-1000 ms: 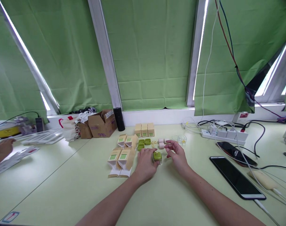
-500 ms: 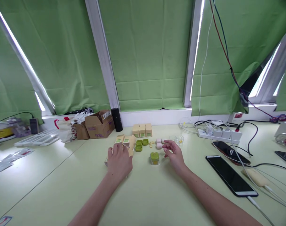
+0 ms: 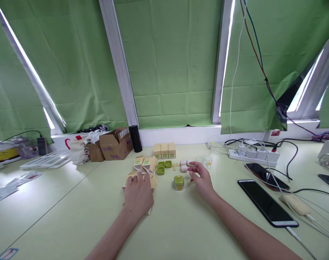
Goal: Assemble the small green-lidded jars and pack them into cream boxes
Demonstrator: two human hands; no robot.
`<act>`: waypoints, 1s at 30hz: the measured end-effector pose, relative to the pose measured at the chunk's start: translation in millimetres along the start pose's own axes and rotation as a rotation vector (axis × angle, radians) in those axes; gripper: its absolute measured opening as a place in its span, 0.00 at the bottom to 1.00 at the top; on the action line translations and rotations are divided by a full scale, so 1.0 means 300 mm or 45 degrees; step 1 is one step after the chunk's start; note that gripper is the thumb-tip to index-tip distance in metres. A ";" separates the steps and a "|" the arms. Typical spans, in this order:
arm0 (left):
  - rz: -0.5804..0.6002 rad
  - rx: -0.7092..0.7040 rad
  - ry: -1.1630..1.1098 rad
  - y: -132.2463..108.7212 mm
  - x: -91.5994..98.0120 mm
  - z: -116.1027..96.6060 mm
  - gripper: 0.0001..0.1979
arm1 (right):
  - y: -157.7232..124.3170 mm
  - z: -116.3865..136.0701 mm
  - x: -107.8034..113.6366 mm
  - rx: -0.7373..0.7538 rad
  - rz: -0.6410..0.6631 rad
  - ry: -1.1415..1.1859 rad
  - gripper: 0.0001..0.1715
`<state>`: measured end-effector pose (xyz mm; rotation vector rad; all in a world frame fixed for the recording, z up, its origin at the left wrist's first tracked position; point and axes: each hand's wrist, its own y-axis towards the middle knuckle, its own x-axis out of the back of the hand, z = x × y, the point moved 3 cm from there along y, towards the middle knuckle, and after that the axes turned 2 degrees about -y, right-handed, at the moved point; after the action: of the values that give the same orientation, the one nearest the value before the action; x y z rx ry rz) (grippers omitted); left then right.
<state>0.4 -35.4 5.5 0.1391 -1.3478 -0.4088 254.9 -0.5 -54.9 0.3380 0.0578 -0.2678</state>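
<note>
My left hand (image 3: 139, 193) lies over the near pair of open tan cartons (image 3: 154, 181), its fingers curled down onto them. A small clear jar with a green lid (image 3: 179, 182) stands alone between my hands. My right hand (image 3: 201, 178) rests on the table right of the jar, fingers loosely bent and apart, holding nothing. Behind lie two more open cartons (image 3: 142, 163), green lids (image 3: 163, 167), pink blocks (image 3: 183, 165) and three closed tan boxes (image 3: 165, 150).
Brown cardboard boxes (image 3: 112, 147) and a black cylinder (image 3: 133, 138) stand at the back left. A power strip (image 3: 255, 155) with cables, two phones (image 3: 267, 202) and a small clear container (image 3: 207, 161) lie on the right. Flat plastic trays (image 3: 42, 162) sit far left.
My left hand let go of the green-lidded jar and moved left onto the near cartons. The jar now stands free. My right hand has barely shifted.
</note>
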 end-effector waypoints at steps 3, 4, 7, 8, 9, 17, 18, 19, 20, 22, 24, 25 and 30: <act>0.007 0.017 -0.016 0.004 0.013 -0.007 0.21 | -0.001 0.003 0.001 0.006 -0.005 -0.003 0.20; -0.002 0.031 -0.022 0.005 0.017 -0.008 0.22 | -0.001 0.004 0.001 0.012 -0.006 -0.004 0.20; -0.006 0.056 -0.020 0.003 0.017 -0.004 0.24 | -0.002 0.007 -0.001 0.035 -0.005 -0.006 0.20; 0.012 0.051 -0.013 0.002 0.014 -0.003 0.24 | -0.002 0.007 -0.002 0.039 -0.001 -0.006 0.20; 0.037 0.044 -0.004 0.000 0.009 -0.002 0.23 | -0.003 0.007 -0.003 0.041 0.002 -0.006 0.20; -0.027 -0.008 -0.046 -0.017 0.073 -0.007 0.19 | -0.001 0.005 -0.004 0.067 -0.004 -0.027 0.20; -0.058 -0.036 -0.082 -0.017 0.094 -0.011 0.18 | -0.002 0.007 -0.003 0.072 -0.005 -0.034 0.20; -0.095 -0.051 -0.130 -0.015 0.114 -0.016 0.16 | -0.004 0.011 -0.003 0.081 -0.006 -0.044 0.20; -0.135 -0.072 -0.184 -0.012 0.132 -0.023 0.15 | -0.006 0.016 -0.004 0.096 -0.002 -0.058 0.20; -0.248 -0.127 -0.314 0.000 0.161 -0.043 0.13 | -0.013 0.030 -0.007 0.145 0.016 -0.099 0.18; -0.386 -0.185 -0.455 0.019 0.176 -0.070 0.14 | -0.021 0.046 -0.014 0.199 0.053 -0.161 0.16; -0.460 -0.218 -0.515 0.030 0.177 -0.085 0.15 | -0.026 0.053 -0.019 0.220 0.079 -0.195 0.16; -0.916 -0.418 -0.621 0.098 0.143 -0.158 0.16 | -0.050 0.078 -0.048 0.236 0.203 -0.261 0.23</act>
<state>59.1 -30.5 43.9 0.2622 -1.6604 -1.3292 237.4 -18.4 -36.4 0.4955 -0.1961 -0.1489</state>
